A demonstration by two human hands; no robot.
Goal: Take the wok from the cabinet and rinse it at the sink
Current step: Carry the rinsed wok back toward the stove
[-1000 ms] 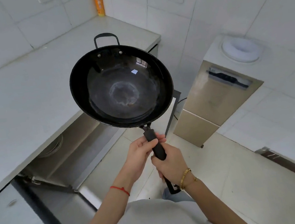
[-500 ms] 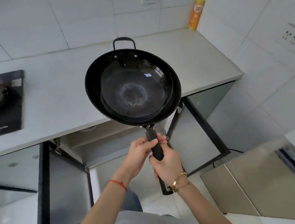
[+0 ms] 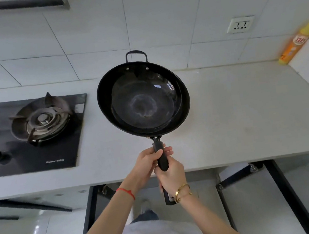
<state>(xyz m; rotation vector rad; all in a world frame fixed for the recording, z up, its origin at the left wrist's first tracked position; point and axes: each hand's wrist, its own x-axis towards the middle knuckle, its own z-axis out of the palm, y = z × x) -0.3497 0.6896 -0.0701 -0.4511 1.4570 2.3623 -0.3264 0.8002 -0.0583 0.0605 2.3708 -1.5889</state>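
A black wok (image 3: 143, 98) with a small loop handle on its far side hangs in the air over the grey countertop (image 3: 239, 117), its bowl facing me and empty. Both hands grip its long black handle. My left hand (image 3: 148, 162) wraps the handle near the bowl. My right hand (image 3: 173, 175) grips it just below, closer to my body. The cabinet (image 3: 160, 195) beneath the counter stands open, both doors swung outward. No sink is in view.
A black gas hob (image 3: 31, 134) with two burners lies on the counter at the left. An orange-and-yellow spray bottle (image 3: 294, 45) stands in the far right corner, below a wall socket (image 3: 240, 24). The open cabinet doors (image 3: 259, 191) jut toward my legs.
My view has swung left, from the floor and the right wall to the counter and the hob. The wok stays in both hands and now sits above the counter.
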